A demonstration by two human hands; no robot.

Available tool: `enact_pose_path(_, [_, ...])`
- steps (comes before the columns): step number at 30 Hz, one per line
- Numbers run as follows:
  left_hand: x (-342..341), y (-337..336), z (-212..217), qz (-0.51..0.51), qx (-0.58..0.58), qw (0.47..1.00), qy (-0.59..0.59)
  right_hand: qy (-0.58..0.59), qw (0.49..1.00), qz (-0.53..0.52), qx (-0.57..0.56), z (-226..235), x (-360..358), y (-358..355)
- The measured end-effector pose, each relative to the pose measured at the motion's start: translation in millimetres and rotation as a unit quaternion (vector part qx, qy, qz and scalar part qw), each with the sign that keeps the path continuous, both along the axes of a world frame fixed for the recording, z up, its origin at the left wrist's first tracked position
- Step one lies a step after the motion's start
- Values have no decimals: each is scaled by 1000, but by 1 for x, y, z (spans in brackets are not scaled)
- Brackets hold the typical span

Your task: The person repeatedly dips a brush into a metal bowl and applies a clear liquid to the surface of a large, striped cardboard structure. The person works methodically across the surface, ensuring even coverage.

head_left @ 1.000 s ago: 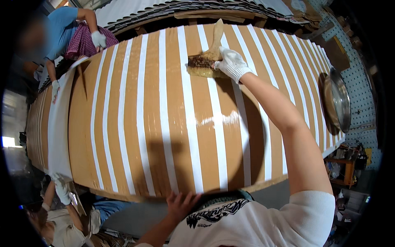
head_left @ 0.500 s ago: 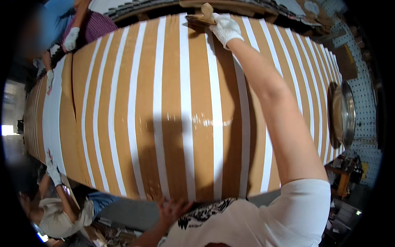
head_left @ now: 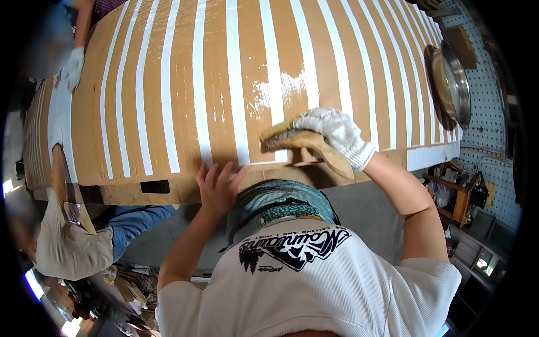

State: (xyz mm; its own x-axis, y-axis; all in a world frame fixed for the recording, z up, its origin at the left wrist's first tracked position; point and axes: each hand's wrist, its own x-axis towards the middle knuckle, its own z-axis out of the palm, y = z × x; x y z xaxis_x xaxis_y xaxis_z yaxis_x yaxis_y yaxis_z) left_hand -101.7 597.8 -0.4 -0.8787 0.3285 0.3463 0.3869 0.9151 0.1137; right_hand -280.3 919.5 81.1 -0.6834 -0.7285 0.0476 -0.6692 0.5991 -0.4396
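Observation:
A large brown board [head_left: 185, 73] with long white stripes fills the upper view. My right hand [head_left: 337, 132], in a white glove, grips a wide wooden-handled brush [head_left: 300, 143] and presses its bristles on the board's near edge. A wet glossy patch [head_left: 281, 84] shines on the board just beyond the brush. My left hand [head_left: 216, 182] is bare, fingers spread, and rests flat on the near edge of the board left of the brush.
Another person's gloved hand [head_left: 73, 67] touches the board's far left edge. A second person in beige top and jeans [head_left: 84, 236] crouches lower left. A round metal bowl [head_left: 452, 84] hangs on a pegboard wall at the right. Cluttered shelves [head_left: 460, 191] stand lower right.
My right hand has drawn the brush from the board's far edge back to its near edge. The view has shifted so the board sits higher, and my left hand now shows fully.

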Motion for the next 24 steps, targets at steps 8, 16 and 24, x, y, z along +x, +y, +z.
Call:
enact_pose_path(8, [-1,7,11,9,29,1000,-2,3,993,-110,-52,24,9,-6])
enact_pose_path(16, [3,8,4,11,44,998,35,-84,981,-133,113,28,58,7])
enact_pose_path(24, [1,2,5,23,12,999,-37,21,996,-70,51,28,47,9])
